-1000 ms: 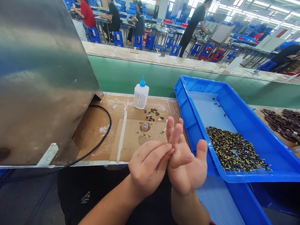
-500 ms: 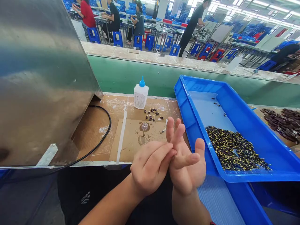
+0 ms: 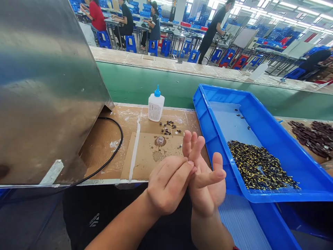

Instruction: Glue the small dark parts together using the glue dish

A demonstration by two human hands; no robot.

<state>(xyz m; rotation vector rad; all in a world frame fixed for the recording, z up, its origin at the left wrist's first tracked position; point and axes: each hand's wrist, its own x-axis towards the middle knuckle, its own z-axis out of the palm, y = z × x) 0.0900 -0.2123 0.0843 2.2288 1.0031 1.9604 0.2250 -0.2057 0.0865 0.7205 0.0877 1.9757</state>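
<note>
My left hand [image 3: 166, 185] is closed, its thumb and fingertips pinched together against the base of the fingers of my right hand [image 3: 206, 184]. Whatever lies within that pinch, if anything, is hidden. The right hand is turned palm up with its fingers apart. Beyond both hands, a small clear round cup [image 3: 160, 140] sits on a stained sheet of cardboard [image 3: 143, 158]. Small black-and-yellow parts [image 3: 169, 127] lie scattered behind it. A white bottle with a blue nozzle cap [image 3: 156, 107] stands upright at the back of the bench.
On the right, a blue tray [image 3: 215, 128] holds a heap of small black-and-yellow parts [image 3: 260, 166]. Dark brown pieces [image 3: 312, 137] are piled farther right. At left stand a large metal housing [image 3: 49, 86] and a black cable [image 3: 117, 149]. Several people work in the background.
My hands stay pressed together at nearly the same place. The right thumb and fingers have shifted slightly, and the left fingers have edged a little along the right hand.
</note>
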